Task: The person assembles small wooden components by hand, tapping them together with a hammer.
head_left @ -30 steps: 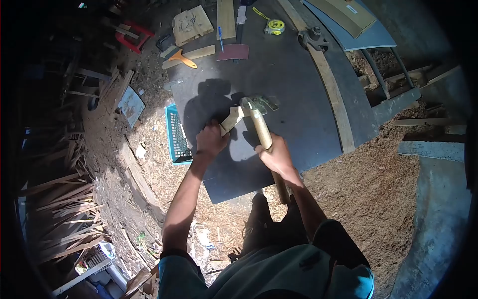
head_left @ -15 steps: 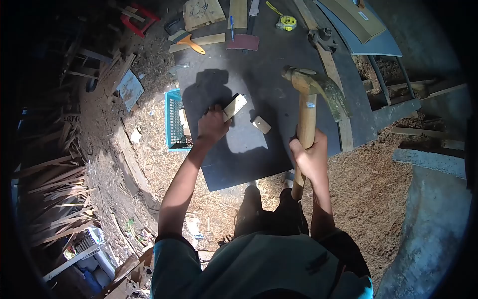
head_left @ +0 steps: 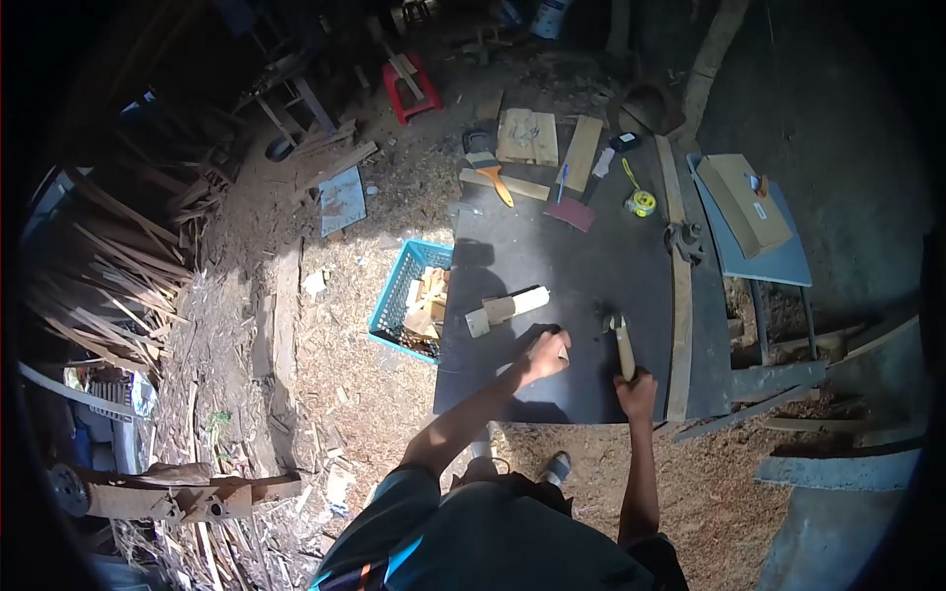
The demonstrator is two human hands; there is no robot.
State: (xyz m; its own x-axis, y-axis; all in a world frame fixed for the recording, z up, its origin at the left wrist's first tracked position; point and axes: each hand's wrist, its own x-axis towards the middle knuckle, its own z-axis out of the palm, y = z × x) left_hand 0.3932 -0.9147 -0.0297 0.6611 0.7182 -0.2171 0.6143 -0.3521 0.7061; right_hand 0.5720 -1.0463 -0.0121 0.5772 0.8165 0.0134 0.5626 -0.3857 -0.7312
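My right hand point(head_left: 637, 394) is wrapped round the wooden handle of a hammer point(head_left: 625, 350). The hammer's head is low at the dark tabletop point(head_left: 581, 266). Left of it, my left hand point(head_left: 544, 355) is closed, and a pale edge of a small wooden block point(head_left: 563, 352) shows at its fingertips; most of the block is hidden. Just beyond that hand lies a pale wooden piece point(head_left: 514, 304), with a flat, wider plate-like end pointing left. Neither hand touches this piece.
A blue basket point(head_left: 394, 295) of wood offcuts stands at the table's left edge. Farther back lie a paintbrush point(head_left: 493, 177), sandpaper point(head_left: 570, 214) and a tape measure point(head_left: 641, 203). A long wood strip point(head_left: 681, 325) runs along the right, with a metal clamp point(head_left: 684, 243) on it.
My left hand has let go of the wooden piece and closed on the small block. The raised hammer has come down to the tabletop. The camera view has shifted, showing more of the surroundings.
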